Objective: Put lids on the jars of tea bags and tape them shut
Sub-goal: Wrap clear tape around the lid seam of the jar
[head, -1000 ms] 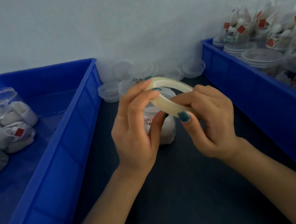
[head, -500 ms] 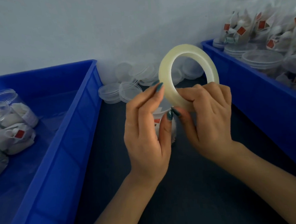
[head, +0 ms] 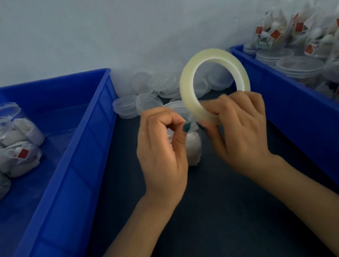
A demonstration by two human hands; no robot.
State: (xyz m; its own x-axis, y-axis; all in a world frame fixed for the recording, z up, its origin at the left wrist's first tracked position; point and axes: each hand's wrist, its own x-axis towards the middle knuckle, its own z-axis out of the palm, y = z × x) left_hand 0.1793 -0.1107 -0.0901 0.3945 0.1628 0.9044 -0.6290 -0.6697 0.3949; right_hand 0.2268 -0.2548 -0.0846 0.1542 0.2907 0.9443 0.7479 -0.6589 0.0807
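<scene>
While the right hand (head: pixel 240 127) grips the tape roll (head: pixel 187 93), the left hand (head: pixel 162 150) curls beside it, its hold unclear. Taping is probably starting, and the next move is drawing a strip toward the mid-tabletop jar (head: pixel 193 146).

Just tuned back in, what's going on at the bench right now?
A person's right hand holds a tape roll upright above the table, while the left hand pinches at its lower edge, apparently lifting the loose end. A jar of tea bags, apparently lidded, stands behind the hands, not yet taped as far as shows.
</scene>
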